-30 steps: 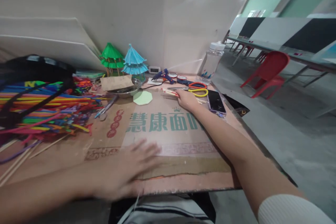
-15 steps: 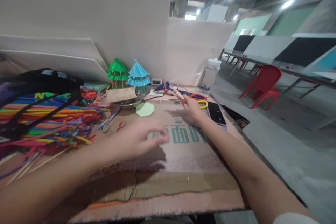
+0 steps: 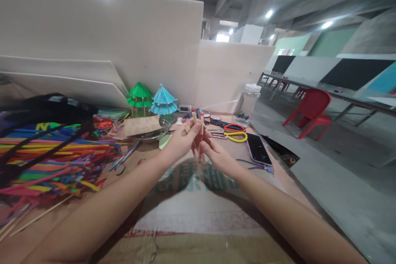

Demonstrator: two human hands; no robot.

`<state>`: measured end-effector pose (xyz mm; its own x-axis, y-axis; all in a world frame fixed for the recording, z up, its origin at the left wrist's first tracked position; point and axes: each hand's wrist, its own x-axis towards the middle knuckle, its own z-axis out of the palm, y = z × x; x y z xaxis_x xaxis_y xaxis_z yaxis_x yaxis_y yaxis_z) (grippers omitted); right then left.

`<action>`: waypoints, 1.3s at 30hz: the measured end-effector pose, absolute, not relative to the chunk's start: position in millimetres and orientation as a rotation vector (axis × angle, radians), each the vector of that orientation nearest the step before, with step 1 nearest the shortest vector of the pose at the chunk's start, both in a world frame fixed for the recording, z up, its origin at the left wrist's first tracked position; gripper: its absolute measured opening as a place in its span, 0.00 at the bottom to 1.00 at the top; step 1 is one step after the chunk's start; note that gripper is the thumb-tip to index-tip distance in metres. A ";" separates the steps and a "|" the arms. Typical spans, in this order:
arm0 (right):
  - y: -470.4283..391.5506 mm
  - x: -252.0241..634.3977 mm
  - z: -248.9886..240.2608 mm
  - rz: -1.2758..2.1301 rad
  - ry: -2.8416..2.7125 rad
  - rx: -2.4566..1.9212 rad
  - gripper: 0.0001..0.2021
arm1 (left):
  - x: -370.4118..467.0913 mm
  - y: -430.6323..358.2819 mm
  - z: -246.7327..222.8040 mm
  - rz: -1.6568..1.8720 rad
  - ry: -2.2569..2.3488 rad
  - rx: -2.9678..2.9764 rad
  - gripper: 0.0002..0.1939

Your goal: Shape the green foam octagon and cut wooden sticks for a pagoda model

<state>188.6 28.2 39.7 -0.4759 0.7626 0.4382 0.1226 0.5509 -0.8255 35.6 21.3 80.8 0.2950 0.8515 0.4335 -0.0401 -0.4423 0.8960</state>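
Note:
My left hand (image 3: 181, 142) and my right hand (image 3: 218, 154) meet above the cardboard sheet (image 3: 198, 210). Between them are several short, pale wooden sticks (image 3: 202, 126) with red marks, standing roughly upright. My left fingers are closed around some of the sticks, while my right fingers pinch at the red part of one; their exact number is hard to tell. A pale green paper piece (image 3: 164, 142) lies partly hidden behind my left wrist. Scissors with orange and yellow handles (image 3: 236, 136) rest just beyond my right hand.
Colourful pipe cleaners (image 3: 58, 156) pile up at left beside a black strap-like thing (image 3: 46, 107). Green (image 3: 139, 95) and blue (image 3: 163, 101) paper-roofed models stand behind a clear bowl (image 3: 165, 126). A phone (image 3: 259, 149) and clear bottle (image 3: 247, 105) sit at right.
My right hand has drawn back towards me with the sticks from near the blue glue gun. The left hand, bare before, has moved forward and closed on the sticks too. The view has tilted up.

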 end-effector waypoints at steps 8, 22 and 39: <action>30.3 206.8 66.0 0.767 -1.984 -0.885 0.17 | 34.7 16.6 74.8 1.420 0.827 2.016 0.17; 7.5 208.8 96.3 0.936 -1.666 -0.815 0.16 | 40.8 8.9 62.6 1.194 0.724 1.977 0.19; 27.4 213.0 68.4 0.696 -1.830 -0.983 0.14 | 14.1 26.6 74.2 1.217 1.130 2.123 0.21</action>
<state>213.0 27.4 68.4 -0.2623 0.8512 0.4546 0.3341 0.5221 -0.7847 14.1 26.6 74.2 0.2782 0.8229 0.4955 0.4329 -0.5679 0.7000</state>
